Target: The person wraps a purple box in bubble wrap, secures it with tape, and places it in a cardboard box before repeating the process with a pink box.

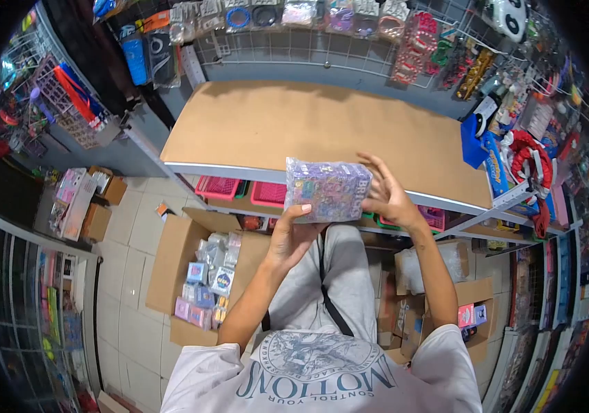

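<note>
A purple, plastic-wrapped box point(329, 189) with a colourful patterned face and pale lettering along its right side is held up in front of the shelf edge. My left hand point(289, 237) grips it from below at the lower left, thumb on the front face and the other fingers hidden underneath. At the box's right side is my right hand point(392, 196), its fingers stretched out and apart. The right thumb lies at the lower right edge of the box, seemingly touching it.
A brown-covered shelf point(308, 127) spans the front, with pink baskets point(267, 193) beneath. An open carton point(163, 265) of packaged goods stands on the left floor; another carton point(484, 292) is at right. Hanging packets line the wire grid point(294, 51). A blue container point(473, 141) sits at the shelf's right end.
</note>
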Demonstrator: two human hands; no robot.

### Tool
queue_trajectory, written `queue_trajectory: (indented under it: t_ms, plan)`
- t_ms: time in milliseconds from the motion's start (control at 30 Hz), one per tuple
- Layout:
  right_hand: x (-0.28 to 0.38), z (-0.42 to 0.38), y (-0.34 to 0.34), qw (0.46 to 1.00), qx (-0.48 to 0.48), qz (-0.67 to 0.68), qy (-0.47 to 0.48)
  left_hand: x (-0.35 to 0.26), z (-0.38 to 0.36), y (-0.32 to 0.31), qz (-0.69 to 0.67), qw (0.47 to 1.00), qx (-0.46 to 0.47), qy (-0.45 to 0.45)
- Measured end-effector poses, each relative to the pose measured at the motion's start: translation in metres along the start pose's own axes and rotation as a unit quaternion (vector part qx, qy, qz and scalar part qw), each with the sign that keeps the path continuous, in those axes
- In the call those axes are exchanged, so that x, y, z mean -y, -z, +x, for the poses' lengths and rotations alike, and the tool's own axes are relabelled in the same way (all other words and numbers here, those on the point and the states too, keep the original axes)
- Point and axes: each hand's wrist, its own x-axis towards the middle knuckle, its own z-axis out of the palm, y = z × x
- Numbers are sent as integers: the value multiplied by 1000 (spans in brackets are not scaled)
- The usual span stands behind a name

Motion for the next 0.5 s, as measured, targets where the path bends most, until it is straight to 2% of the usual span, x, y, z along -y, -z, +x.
queue_trajectory:
  t_ms: [33,100,167,267,367,500]
  plan:
    - [-1,2,-15,999,17,21,-39,3,-7,6,-14,1000,-4,17]
    - [-8,0,-38,998,29,-28,-52,11,-24,27,-29,999,-23,37]
    - [-42,0,-48,997,24,-15,-72,18,-38,54,-11,996,-83,43]
    - [-68,-4,-79,993,38,34,-103,33,-69,96,73,983,-167,24]
    - [-97,-6,-101,990,51,32,-127,34,-98,110,134,966,-206,-86]
    - [-143,-6,-131,981,71,45,-177,26,-129,129,69,973,-217,-45]
